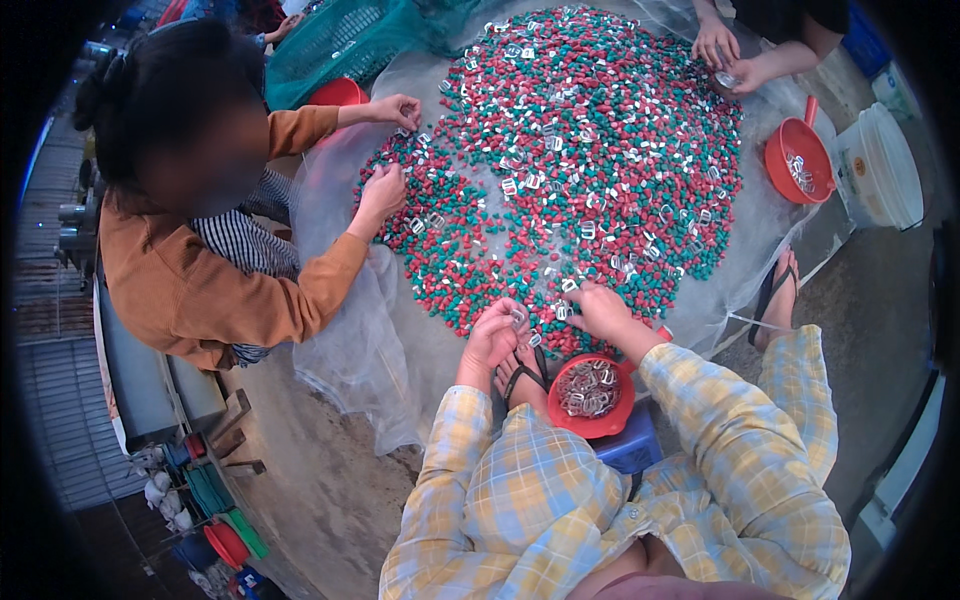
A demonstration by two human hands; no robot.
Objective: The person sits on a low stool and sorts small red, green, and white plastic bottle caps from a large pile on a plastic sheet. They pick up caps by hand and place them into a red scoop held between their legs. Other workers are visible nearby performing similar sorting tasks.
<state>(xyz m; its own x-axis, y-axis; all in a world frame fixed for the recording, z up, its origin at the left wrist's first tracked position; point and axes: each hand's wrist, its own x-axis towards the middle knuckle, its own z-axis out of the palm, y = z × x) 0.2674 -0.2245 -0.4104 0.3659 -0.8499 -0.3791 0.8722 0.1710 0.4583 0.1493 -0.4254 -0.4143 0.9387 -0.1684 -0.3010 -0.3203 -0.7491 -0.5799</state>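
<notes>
A wide heap of small red, green and white pellets point(640, 130) is spread before me, with silvery slotted buckles point(587, 230) mixed in. At its near edge my left hand point(490, 338) is closed, pinching a buckle point(519, 317) between thumb and fingertips. My right hand point(605, 313) reaches down to the pellets just beside it, its fingers closed at a buckle point(563, 311). Below the right hand, a red plastic bowl point(592, 431) holds many loose buckles point(587, 387). Part of the right fingertips is hidden.
The bowl is by a blue stool point(634, 446). A clear plastic sheet point(340, 350) underlies the heap. At left a person in an orange top point(230, 290) picks through pellets; another person's hands point(722, 55) work far right. A red scoop point(800, 150) and white bucket point(880, 165) stand right.
</notes>
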